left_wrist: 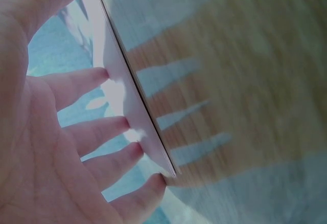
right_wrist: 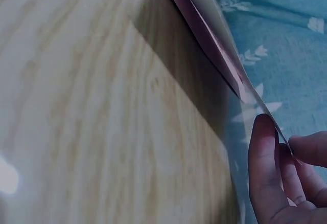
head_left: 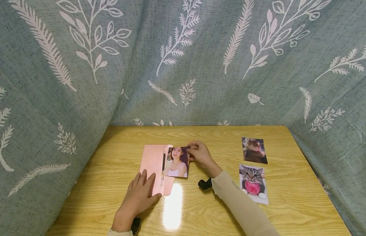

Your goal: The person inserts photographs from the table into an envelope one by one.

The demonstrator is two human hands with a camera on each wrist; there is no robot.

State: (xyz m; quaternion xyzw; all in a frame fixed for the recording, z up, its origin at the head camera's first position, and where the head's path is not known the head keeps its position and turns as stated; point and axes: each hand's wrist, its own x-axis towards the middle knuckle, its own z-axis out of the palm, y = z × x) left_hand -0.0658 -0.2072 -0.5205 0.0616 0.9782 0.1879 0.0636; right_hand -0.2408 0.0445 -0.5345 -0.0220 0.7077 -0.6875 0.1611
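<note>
A pink envelope (head_left: 150, 157) lies on the table, its flap toward the right and a dark strip showing along its opening. My left hand (head_left: 140, 193) rests on its lower left part with the fingers spread and straight; the left wrist view has the fingertips along the envelope (left_wrist: 122, 91). Between thumb and fingers, my right hand (head_left: 202, 155) pinches the upper right edge of a photo of a person in a white top (head_left: 177, 165). That photo overlaps the flap, right beside the opening. In the right wrist view the photo (right_wrist: 219, 24) is tilted above the pink flap (right_wrist: 204, 40).
On the right of the wooden table (head_left: 97, 180) lie two more photos: a dark, blurry one (head_left: 255, 150) and, just below it, a cat photo (head_left: 253, 185) beside my right forearm. A green leaf-patterned cloth (head_left: 200, 65) hangs behind and along both sides.
</note>
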